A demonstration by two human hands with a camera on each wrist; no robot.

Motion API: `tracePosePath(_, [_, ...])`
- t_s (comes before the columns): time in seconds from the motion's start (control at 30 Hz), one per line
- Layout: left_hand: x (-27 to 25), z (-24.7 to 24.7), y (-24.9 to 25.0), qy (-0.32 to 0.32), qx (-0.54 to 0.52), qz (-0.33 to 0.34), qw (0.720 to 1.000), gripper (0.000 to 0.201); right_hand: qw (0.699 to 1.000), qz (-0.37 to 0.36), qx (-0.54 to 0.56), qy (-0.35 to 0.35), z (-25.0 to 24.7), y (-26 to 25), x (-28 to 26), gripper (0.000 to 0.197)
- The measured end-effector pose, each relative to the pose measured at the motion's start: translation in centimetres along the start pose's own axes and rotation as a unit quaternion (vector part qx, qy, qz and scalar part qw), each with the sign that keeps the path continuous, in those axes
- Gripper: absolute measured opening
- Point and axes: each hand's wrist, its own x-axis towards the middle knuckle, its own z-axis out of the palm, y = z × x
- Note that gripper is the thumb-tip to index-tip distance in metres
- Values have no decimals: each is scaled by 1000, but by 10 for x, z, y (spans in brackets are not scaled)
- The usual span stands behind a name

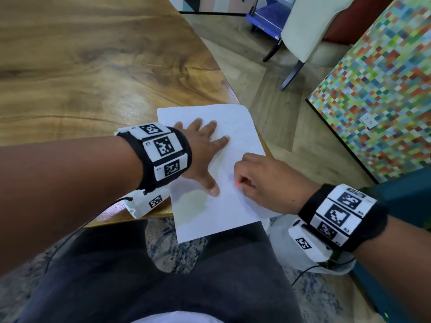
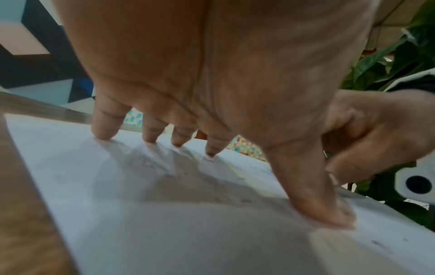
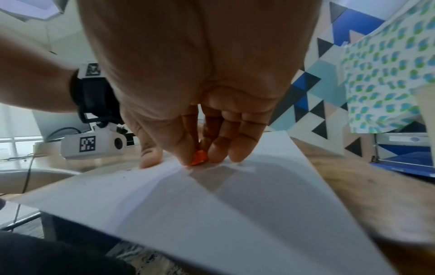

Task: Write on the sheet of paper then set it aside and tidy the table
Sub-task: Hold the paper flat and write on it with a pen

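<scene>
Your right hand point(image 1: 268, 180) has its fingers curled in, and thumb and fingertips point(image 3: 219, 152) pinch a small orange-red object point(image 3: 198, 158) whose tip touches the sheet of paper point(image 1: 224, 206). Only that bit of it shows, in the head view as a red dot point(image 1: 237, 184) just ahead of your knuckles, so you cannot tell what kind of writing tool it is. Your ring and little fingers rest on the paper beside it.

Just to the left of that pinch, your left hand point(image 1: 203, 150) lies spread on the same sheet, fingers straight and splayed. All four fingertips point(image 2: 150, 138) and the thumb press down on the paper, the palm arched a little above it. The thumb tip sits close to your right knuckles without touching them.

Under both hands the sheet lies at an angle on the corner of the wooden table point(image 1: 81, 66), its near edge hanging past the table's edge over your lap. Faint small marks show on the paper beyond your left index finger.

Each wrist carries a black band point(image 1: 163, 155) with white marker tiles. Past the table's right edge stand a pale chair point(image 1: 310, 26) and a multicoloured mosaic panel point(image 1: 384, 89).
</scene>
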Motion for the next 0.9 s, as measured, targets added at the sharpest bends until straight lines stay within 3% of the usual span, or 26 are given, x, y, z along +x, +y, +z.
tracePosePath(0.1, [2, -1, -3, -13, -9, 4, 1000, 140, 1000, 7, -3, 2, -3, -1, 10, 7])
tracePosePath(0.33, [0, 1, -4, -11, -8, 7, 1000, 144, 993, 99, -18, 68, -19, 26, 60, 9])
tracePosePath(0.43, [-2, 0, -4, -16, -17, 6, 1000, 142, 996, 77, -26, 47, -18, 21, 54, 8])
tracePosePath(0.63, [-4, 3, -3, -13, -14, 27, 999, 140, 999, -34, -21, -5, -3, -6, 6, 8])
tracePosePath(0.77, [-6, 15, 11, -8, -12, 68, 998, 139, 1000, -13, -10, 26, -3, 2, 19, 5])
tracePosePath(0.9, [-7, 15, 11, 8, -29, 59, 998, 136, 999, 15, -17, 33, -4, 12, 31, 6])
